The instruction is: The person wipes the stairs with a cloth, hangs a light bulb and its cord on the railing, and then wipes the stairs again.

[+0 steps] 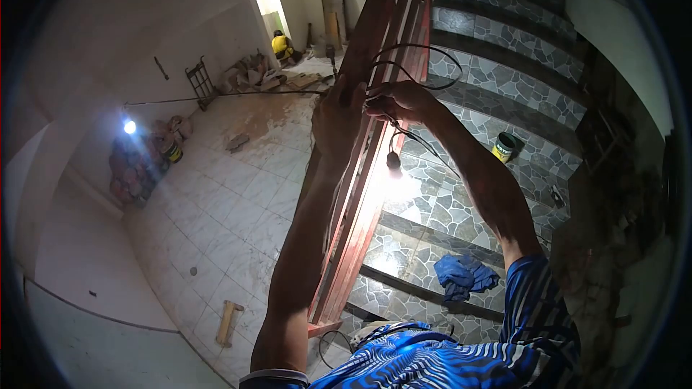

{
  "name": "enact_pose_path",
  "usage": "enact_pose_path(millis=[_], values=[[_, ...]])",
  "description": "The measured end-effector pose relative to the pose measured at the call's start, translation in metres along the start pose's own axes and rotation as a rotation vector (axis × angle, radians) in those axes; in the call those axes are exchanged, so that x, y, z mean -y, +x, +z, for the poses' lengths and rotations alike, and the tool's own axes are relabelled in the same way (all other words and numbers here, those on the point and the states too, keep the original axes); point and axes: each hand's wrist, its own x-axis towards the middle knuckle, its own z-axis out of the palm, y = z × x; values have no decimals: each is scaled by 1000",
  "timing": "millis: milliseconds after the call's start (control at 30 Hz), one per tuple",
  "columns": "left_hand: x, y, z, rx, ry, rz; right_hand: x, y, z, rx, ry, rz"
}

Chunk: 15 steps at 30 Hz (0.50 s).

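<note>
Right hand (402, 102): I am pinching the black cable (418, 45) between bent fingers, close beside my left hand (337, 121).
Left hand: it is lying over the red railing (351, 248); I cannot tell whether its fingers are closing on anything.
Black cable: it is looping out above my right hand and trailing below it.
Lit bulb (393, 163): it is hanging below my right hand, brightening the tiled stairs (497, 65).
Blue cloth (465, 278): it is lying well below my right hand.
Person in yellow (282, 46): crouching far beyond my left hand.
</note>
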Motion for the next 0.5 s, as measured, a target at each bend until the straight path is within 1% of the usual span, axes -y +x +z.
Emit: enact_pose_path(millis=[100,200,300,400,500], values=[[-6,0,-4,19,-2,-16,-9,0,0,-72,74,-34],[-8,-1,-6,48,-12,-38,-11,2,10,-147,75,-82],[-9,0,-6,68,27,-41,-22,35,-17,70,217,-131],[-13,3,-10,136,128,-70,-30,38,-20,111,271,-213],[-10,6,-5,164,416,7,-25,31,-5,-123,266,-134]])
